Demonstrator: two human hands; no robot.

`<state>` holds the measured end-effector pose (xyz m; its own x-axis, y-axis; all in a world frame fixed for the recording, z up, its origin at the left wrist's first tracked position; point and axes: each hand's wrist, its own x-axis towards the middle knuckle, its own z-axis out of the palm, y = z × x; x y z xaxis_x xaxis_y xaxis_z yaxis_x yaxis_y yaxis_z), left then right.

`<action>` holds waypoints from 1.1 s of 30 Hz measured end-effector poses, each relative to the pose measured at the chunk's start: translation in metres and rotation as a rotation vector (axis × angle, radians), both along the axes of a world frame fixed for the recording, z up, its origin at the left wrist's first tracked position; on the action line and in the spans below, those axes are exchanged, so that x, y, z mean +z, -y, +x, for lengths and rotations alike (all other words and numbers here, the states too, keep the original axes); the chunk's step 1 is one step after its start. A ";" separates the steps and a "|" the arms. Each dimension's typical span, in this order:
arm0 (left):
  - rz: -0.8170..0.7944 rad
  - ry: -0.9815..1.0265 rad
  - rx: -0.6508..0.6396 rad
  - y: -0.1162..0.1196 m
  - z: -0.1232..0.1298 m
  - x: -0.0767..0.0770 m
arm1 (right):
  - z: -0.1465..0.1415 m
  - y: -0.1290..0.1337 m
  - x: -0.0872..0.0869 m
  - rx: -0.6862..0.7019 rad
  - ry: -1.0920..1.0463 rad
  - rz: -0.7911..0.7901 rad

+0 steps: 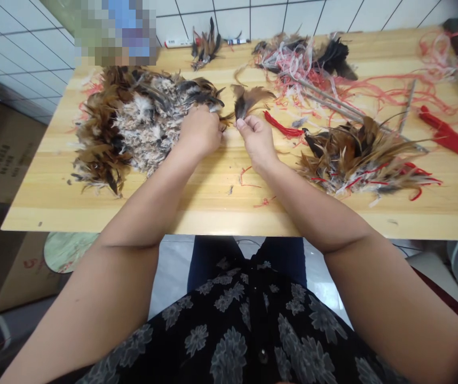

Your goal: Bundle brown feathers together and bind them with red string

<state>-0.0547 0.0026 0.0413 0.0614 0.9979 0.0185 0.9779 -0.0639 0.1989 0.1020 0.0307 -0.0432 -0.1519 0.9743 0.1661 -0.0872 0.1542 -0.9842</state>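
Observation:
Between the thumb and fingers of my right hand [258, 140] is a small bunch of brown and dark feathers [249, 100], its tips fanning away from me. My left hand [200, 130] lies at the right edge of a large heap of feathers [143, 125], fluffy grey-white in the middle and brown around the rim. Its fingers are curled closed, and brown feather tips show beside them; what they grip is hidden. A bundle of red strings [283, 126] rests just right of my right hand.
Right of my right forearm lies a pile of brown feathers tied with red string [357, 160]. Behind it are tangled pink and white strings [293, 61], thin sticks [333, 104] and another red bundle [449, 133]. A small feather bunch [206, 45] and markers [178, 43] lie by the tiled wall.

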 end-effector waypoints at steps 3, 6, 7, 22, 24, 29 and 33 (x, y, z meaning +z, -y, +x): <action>0.035 0.154 -0.008 0.001 -0.008 -0.003 | -0.002 0.002 0.000 0.015 -0.002 -0.003; 0.133 0.445 0.001 0.004 -0.020 -0.007 | -0.002 0.005 0.001 0.026 -0.001 -0.017; 0.164 0.560 0.013 0.005 -0.023 -0.009 | -0.001 0.006 0.001 0.025 0.004 -0.025; 0.308 0.343 -0.014 -0.007 -0.034 -0.024 | 0.007 0.015 0.010 0.009 0.068 -0.030; 0.274 0.278 -0.001 -0.014 -0.029 -0.027 | 0.007 0.014 0.010 -0.002 0.059 -0.027; 0.134 0.246 -0.117 -0.024 -0.009 -0.013 | 0.008 0.009 0.010 -0.031 0.024 -0.025; 0.070 0.265 -0.117 -0.030 -0.002 -0.006 | 0.007 0.011 0.013 -0.038 0.019 -0.042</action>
